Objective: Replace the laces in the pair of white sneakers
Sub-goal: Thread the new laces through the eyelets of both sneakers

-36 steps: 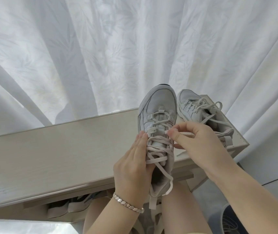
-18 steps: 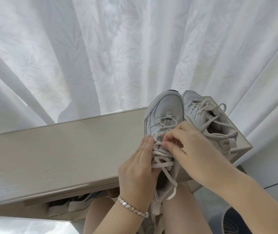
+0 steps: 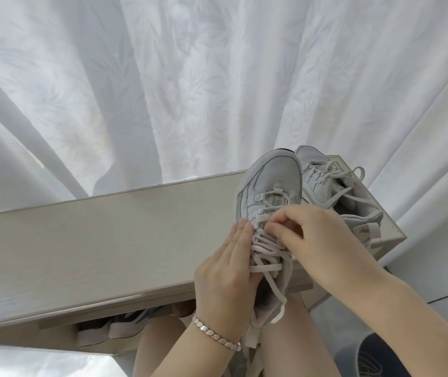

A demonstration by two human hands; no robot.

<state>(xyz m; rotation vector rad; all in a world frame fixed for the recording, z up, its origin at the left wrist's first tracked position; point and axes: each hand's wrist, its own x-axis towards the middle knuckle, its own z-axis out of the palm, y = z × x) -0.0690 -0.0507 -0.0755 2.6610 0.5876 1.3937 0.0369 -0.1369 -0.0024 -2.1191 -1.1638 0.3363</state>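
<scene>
Standing toe-up, the sneaker (image 3: 269, 186) points to twelve o'clock. It rises in front of the near edge of the shelf (image 3: 108, 240), with its heel down between the person's knees (image 3: 296, 336). Its lace (image 3: 266, 266) crosses the tongue in loose rungs, and one flat end hangs past the collar toward six o'clock.

The left hand (image 3: 225, 273) lies along the sneaker's nine o'clock side, fingers straight and together, flat against the upper. Its thumb is mostly hidden behind the shoe. The right hand (image 3: 320, 240) comes in from four o'clock with fingers curled, thumb and forefinger pinched on the lace at the middle eyelets.

A silver bracelet (image 3: 216, 334) circles the left wrist at seven o'clock.

At two o'clock, just beside the held shoe, the second sneaker (image 3: 323, 186) sits on the right end of the shelf. Its toe also points away, and its own lace is threaded, with slack loops lying over the open mouth.

Under the shelf top, at eight o'clock, other shoes (image 3: 117, 326) sit in a lower compartment, partly in shadow. A dark round thing (image 3: 380, 357) shows at five o'clock in the corner; what it is I cannot tell. A white curtain (image 3: 190, 77) with a faint leaf pattern hangs in folds behind everything, from nine o'clock round to three.
</scene>
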